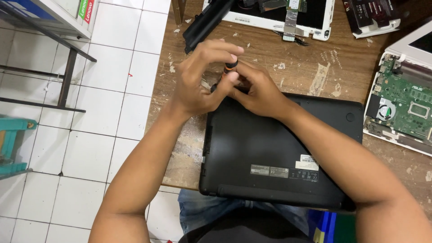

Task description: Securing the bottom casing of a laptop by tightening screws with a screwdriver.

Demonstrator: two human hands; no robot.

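- A black laptop [270, 153] lies upside down, base panel facing up, on a worn wooden table [310, 72]. Its near edge overhangs the table edge above the person's lap.
- Grey and white labels sit on the base panel toward its near edge; a vent slot runs along its left side.
- The left hand [198, 81] is curled around a screwdriver [227, 72] with a black handle and an orange band, fingers wrapped over the handle's top.
- The right hand [258, 92] is closed and pressed against the left, fingertips pinching the lower part of the screwdriver just above the laptop's far left corner.
- The screwdriver stands roughly upright, slightly tilted. Its tip is hidden by the hands; contact with the panel cannot be confirmed.
- Both forearms reach in from the near edge of view, the right forearm crossing over the laptop base.
- A long black battery pack [207, 22] lies on the table beyond the hands, angled.
- A white opened laptop chassis [292, 18] sits at the far edge, with a ribbon cable showing.
- An exposed green circuit board with fan [400, 105] rests in a white shell to the right, well apart from the hands.
- White tiled floor [112, 112] shows to the left of the table, with a metal shelf frame [67, 67] on it.
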